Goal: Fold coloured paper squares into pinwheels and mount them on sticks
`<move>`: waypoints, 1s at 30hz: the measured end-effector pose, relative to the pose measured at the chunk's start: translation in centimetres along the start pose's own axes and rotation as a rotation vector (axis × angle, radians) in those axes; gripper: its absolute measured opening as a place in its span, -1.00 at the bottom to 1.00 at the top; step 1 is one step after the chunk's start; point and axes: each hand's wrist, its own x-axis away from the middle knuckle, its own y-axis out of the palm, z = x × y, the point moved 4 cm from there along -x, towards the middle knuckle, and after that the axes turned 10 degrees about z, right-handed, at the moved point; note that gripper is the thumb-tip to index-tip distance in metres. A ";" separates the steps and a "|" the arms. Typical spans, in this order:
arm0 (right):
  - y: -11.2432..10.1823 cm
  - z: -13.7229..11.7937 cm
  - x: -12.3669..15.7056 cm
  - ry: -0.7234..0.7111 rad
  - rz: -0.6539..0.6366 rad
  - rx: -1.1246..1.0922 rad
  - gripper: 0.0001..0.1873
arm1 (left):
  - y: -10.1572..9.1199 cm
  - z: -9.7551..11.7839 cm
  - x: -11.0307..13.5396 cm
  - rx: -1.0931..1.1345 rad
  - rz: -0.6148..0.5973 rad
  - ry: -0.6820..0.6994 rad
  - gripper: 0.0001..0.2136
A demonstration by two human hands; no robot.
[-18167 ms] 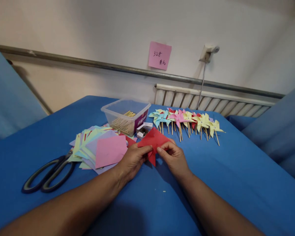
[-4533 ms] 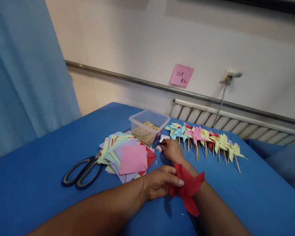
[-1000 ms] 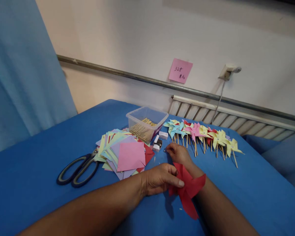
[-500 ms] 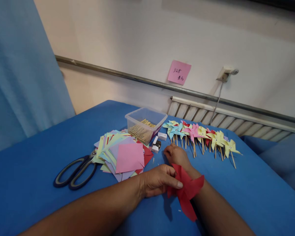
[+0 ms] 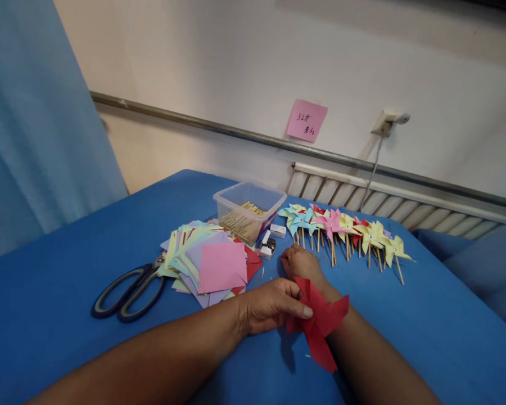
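Observation:
My left hand (image 5: 274, 306) pinches a red paper pinwheel (image 5: 320, 320) at its centre, thumb on top. The pinwheel is folded into its blades and hangs over my right forearm; no stick shows on it. Beyond it, my right hand (image 5: 301, 263) rests low at the tabletop with its fingers curled together, and what they hold, if anything, is hidden. Just left of that hand stands a small open white box (image 5: 267, 246) with dark, shiny small pieces inside. A second little white box (image 5: 278, 230) lies behind it.
Finished pinwheels on sticks (image 5: 341, 228) lie in a row at the back right. A clear plastic tub (image 5: 249, 194) holds wooden sticks. Left of it are stacked coloured paper squares (image 5: 222, 267) and scissors (image 5: 129, 292), on a blue cloth (image 5: 67, 337). A radiator (image 5: 405, 197) stands behind.
Almost nothing differs. The view has shifted very slightly; both hands and the red pinwheel keep their places.

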 end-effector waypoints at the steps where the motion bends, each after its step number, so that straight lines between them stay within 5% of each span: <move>1: -0.1 0.0 0.0 0.003 0.017 -0.016 -0.83 | 0.1 0.1 0.1 0.002 0.005 0.006 -0.71; 7: -0.9 0.5 0.1 0.054 0.153 -0.141 -0.83 | -0.3 0.8 0.1 0.048 0.114 0.108 -0.74; 11: -1.5 2.6 1.1 0.139 0.250 -0.246 -0.81 | -1.4 1.8 0.0 0.029 0.333 0.255 -0.76; 18: -4.3 5.3 5.7 0.578 0.539 -0.904 -0.73 | -2.9 3.2 -0.1 -0.206 0.719 0.464 -0.79; 23: -5.5 1.5 6.8 0.420 0.482 -1.083 -0.80 | -3.1 3.3 0.0 -0.372 0.823 0.500 -0.75; 30: -4.8 0.3 6.6 0.211 0.423 -0.833 -0.89 | -2.6 3.4 0.3 -0.409 0.850 0.489 -0.68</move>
